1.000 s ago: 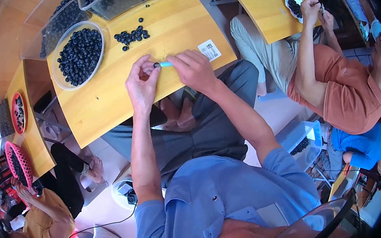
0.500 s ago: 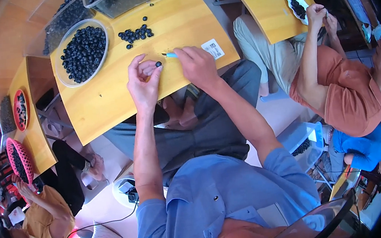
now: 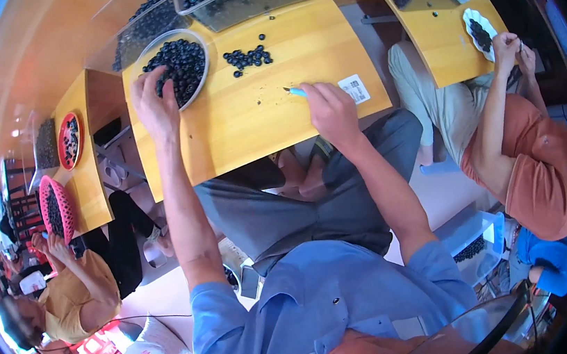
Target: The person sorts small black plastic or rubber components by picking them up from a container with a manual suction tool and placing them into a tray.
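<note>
1. Left hand point(image 3: 159, 113): displaced from the middle of the table point(image 3: 243, 129) to the round clear bowl point(image 3: 206, 58) in the upper left of the frame. Thumb and fingers are apart, at the bowl's near-left side.
2. Held berry: the single berry pinched in the left fingertips half a second ago is no longer distinguishable there. Whether it is now in the bowl cannot be told.
3. Right hand point(image 3: 333, 110): fingers remain clamped on the blue-handled tool point(image 3: 297, 92), upper centre of the frame, dark tip pointing left.
4. Berries: dark berries point(image 3: 182, 57) fill the bowl; a loose cluster point(image 3: 248, 59) lies on the table, right of the bowl.
5. Implication: hand and tool are now well apart; tool contact with a berry appears interrupted.
</note>
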`<state>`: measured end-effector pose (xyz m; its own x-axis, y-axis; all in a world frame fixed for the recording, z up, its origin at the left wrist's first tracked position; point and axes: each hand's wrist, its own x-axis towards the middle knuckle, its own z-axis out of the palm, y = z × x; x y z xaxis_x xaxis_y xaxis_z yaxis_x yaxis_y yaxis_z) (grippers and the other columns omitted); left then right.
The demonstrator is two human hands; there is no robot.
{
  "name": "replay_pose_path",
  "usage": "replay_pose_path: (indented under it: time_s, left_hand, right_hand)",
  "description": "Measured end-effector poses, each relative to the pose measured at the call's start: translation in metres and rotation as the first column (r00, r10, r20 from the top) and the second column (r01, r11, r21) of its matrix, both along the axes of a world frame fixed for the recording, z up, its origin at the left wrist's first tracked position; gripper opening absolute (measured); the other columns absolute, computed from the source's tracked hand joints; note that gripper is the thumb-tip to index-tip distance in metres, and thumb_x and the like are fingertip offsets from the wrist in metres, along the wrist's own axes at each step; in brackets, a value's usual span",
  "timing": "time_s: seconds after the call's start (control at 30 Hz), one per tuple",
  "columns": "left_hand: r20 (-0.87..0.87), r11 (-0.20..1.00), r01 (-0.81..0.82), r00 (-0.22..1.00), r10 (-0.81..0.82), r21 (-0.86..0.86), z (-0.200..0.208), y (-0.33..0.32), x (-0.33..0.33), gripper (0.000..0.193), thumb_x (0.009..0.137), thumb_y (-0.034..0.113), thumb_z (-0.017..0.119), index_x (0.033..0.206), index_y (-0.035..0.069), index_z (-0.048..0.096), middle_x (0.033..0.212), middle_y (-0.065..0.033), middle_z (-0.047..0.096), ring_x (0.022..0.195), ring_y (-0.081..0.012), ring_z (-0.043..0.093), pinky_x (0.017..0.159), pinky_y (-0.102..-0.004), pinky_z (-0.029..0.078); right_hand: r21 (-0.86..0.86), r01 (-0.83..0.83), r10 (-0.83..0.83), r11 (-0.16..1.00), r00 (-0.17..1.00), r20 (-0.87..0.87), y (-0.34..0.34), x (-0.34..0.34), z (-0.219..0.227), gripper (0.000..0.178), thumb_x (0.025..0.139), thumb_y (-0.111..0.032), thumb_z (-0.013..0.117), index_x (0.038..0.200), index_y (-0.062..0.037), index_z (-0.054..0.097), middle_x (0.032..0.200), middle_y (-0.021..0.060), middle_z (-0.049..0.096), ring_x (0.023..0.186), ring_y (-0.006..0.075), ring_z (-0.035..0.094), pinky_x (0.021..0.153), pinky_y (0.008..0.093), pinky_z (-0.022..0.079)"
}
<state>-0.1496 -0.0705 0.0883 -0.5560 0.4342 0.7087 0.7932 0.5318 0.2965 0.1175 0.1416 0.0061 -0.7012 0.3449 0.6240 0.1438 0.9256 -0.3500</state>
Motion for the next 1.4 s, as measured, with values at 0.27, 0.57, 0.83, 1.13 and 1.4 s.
replay_pose_path:
  time_s: [0.27,0.57,0.83,1.13,1.4]
  left_hand:
    - [0.207,0.924,0.251,0.959,-0.196,-0.288,-0.039,0.058,0.047,0.015,0.094,0.005,0.072,0.107,0.005,0.077,0.094,-0.0159,0.07,0.084,-0.0354,0.071,0.076,-0.044,0.057]
    - [0.383,0.94,0.202,0.92,-0.086,-0.274,-0.057,0.068,0.048,0.022,0.09,0.019,0.081,0.103,0.001,0.079,0.09,-0.0172,0.073,0.081,-0.031,0.073,0.074,-0.0404,0.057]
    - [0.666,0.998,0.048,0.743,-0.07,0.051,-0.04,0.06,0.082,0.018,0.091,0.007,0.079,0.106,-0.002,0.077,0.103,-0.0119,0.079,0.093,-0.015,0.076,0.085,-0.0287,0.059]
    - [0.751,0.726,-0.214,0.295,-0.59,0.654,-0.065,0.068,0.136,0.023,0.095,-0.004,0.073,0.118,-0.004,0.068,0.09,-0.0037,0.073,0.089,-0.0127,0.072,0.087,-0.0267,0.056]
    - [0.729,0.841,0.031,0.484,-0.485,0.539,-0.087,0.066,0.142,0.021,0.094,-0.005,0.074,0.115,-0.004,0.075,0.107,-0.0037,0.071,0.087,-0.0086,0.066,0.084,-0.0233,0.055]
  right_hand:
    - [-0.015,-0.011,0.01,1.0,1.0,-0.023,0.002,0.0,0.001,0.027,0.084,-0.001,0.065,0.11,-0.0022,0.072,0.091,0.0096,0.068,0.083,0.0286,0.068,0.075,0.0416,0.056]
    - [-0.006,-0.004,0.004,1.0,1.0,-0.019,-0.002,0.0,-0.001,0.028,0.083,-0.001,0.065,0.111,-0.0024,0.071,0.093,0.0094,0.068,0.085,0.0287,0.068,0.077,0.0419,0.056]
    - [-0.016,-0.01,0.009,1.0,1.0,-0.025,-0.001,0.001,-0.002,0.029,0.083,0.0,0.066,0.111,-0.0022,0.071,0.093,0.0093,0.068,0.085,0.029,0.068,0.075,0.0421,0.056]
    - [-0.018,-0.018,0.018,1.0,1.0,-0.019,-0.001,0.0,0.001,0.027,0.084,0.001,0.066,0.111,-0.0019,0.071,0.093,0.0107,0.07,0.085,0.0305,0.069,0.075,0.0428,0.056]
    - [-0.026,-0.048,0.049,0.998,0.999,0.007,-0.003,0.001,0.002,0.027,0.086,0.0,0.067,0.113,-0.0023,0.072,0.09,0.0106,0.069,0.083,0.0304,0.07,0.073,0.0425,0.056]
